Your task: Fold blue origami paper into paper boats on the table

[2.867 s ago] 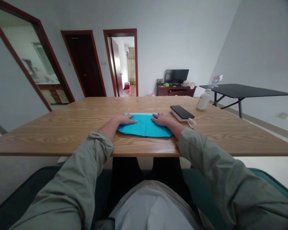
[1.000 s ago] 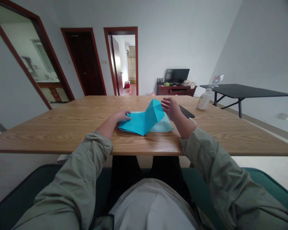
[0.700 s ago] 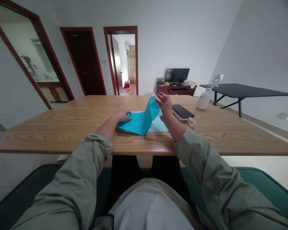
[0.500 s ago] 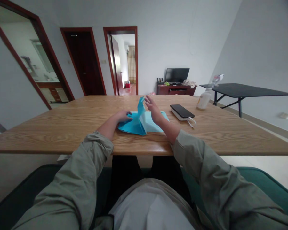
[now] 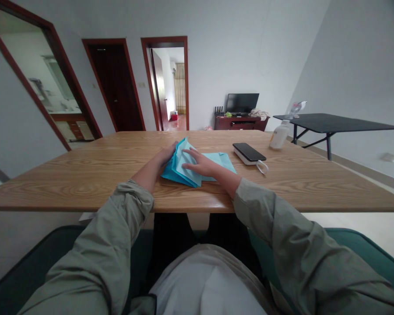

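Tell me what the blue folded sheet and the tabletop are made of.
The blue folded sheet looks like thin matte paper: sharp creases, crisp edges. The tabletop looks like varnished wood, with visible grain and a satin sheen; solid or veneer is unclear.

white walls [image 5: 236, 52] | dark wooden door [image 5: 116, 109] | maroon cabinet [image 5: 241, 123] under TV [image 5: 242, 103] | black side table [image 5: 331, 117]

Left grip [image 5: 168, 155] is pressing down, wrist bending slightly, fingers angling up and to the right. Right grip [image 5: 199, 162] is lying palm-down and reaching across toward it, fingers [image 5: 188, 151] spreading and ending just beside the left grip — no contact visible. Left forearm [image 5: 145, 176] and right forearm [image 5: 220, 175] are angling inward from rolled olive sleeves [image 5: 131, 199].
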Demonstrator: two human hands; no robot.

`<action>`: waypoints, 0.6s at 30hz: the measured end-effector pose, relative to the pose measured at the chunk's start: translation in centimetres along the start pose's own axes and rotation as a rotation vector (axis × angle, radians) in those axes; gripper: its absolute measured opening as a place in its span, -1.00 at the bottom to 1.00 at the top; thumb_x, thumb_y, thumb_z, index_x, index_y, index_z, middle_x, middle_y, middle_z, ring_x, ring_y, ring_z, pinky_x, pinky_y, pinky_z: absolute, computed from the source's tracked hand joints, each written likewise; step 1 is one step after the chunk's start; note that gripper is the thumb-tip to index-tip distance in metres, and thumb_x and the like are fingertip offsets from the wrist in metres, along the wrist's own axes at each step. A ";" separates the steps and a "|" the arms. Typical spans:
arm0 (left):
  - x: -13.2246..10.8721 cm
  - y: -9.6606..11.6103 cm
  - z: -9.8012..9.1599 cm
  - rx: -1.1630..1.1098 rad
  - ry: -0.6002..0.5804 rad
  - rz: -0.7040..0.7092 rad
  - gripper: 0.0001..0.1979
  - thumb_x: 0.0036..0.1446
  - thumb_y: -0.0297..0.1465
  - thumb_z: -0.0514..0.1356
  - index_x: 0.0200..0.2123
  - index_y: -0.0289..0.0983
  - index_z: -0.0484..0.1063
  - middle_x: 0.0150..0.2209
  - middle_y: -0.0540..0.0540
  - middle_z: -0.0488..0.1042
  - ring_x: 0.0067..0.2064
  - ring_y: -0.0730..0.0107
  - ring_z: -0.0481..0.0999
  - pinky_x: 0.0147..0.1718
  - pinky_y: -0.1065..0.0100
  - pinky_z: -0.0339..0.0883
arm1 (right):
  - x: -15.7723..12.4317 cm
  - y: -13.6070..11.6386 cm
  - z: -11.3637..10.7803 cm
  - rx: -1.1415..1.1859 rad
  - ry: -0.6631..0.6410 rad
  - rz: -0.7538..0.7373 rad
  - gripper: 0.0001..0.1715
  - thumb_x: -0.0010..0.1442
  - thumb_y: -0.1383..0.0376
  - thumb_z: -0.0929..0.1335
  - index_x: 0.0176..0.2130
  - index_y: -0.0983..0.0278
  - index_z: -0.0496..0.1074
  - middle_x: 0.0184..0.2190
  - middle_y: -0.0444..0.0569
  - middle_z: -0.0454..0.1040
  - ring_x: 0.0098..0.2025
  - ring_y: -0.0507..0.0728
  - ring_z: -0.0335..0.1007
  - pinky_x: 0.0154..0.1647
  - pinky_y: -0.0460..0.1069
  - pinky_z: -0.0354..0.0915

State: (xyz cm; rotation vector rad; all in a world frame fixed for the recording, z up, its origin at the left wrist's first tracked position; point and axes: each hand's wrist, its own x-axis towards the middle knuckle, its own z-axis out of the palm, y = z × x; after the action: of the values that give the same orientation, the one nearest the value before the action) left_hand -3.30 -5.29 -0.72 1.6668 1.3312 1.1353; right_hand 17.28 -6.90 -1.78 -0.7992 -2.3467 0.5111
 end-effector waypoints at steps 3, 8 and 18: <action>0.1 0.5 -0.4 -0.012 -0.018 -0.022 -0.41 0.29 0.03 -0.06 -0.09 -0.33 0.51 -0.15 -0.15 0.60 -0.10 0.24 0.54 -0.11 0.27 0.41 | 0.2 0.2 0.0 0.031 0.030 0.025 -0.02 0.13 -0.15 0.37 0.36 0.21 0.10 0.37 0.14 0.09 0.41 0.33 -0.05 0.38 0.25 -0.09; 0.1 0.7 -0.2 0.087 -0.104 0.040 -0.40 0.17 0.09 0.05 -0.09 -0.32 0.50 -0.18 -0.15 0.57 -0.16 0.27 0.53 -0.18 0.31 0.40 | 0.5 0.5 0.0 0.141 0.092 0.039 0.00 0.14 -0.14 0.36 0.37 0.22 0.06 0.32 0.13 0.21 0.33 0.32 0.12 0.35 0.25 -0.01; -0.3 1.5 1.3 -0.042 -0.155 0.107 -0.44 0.23 0.01 0.04 -0.03 -0.35 0.47 -0.28 -0.14 0.53 -0.32 0.38 0.46 -0.32 0.36 0.33 | 0.9 -0.5 -0.6 0.435 0.259 -0.010 -0.10 0.16 -0.19 0.32 0.35 0.03 0.11 0.34 -0.07 0.17 0.39 0.24 -0.01 0.36 0.21 0.00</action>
State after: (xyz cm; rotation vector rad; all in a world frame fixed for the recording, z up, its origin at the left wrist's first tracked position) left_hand -1.62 -5.96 0.09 1.7743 1.1259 1.0639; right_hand 16.90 -6.62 -0.67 -0.6056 -1.9054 0.8247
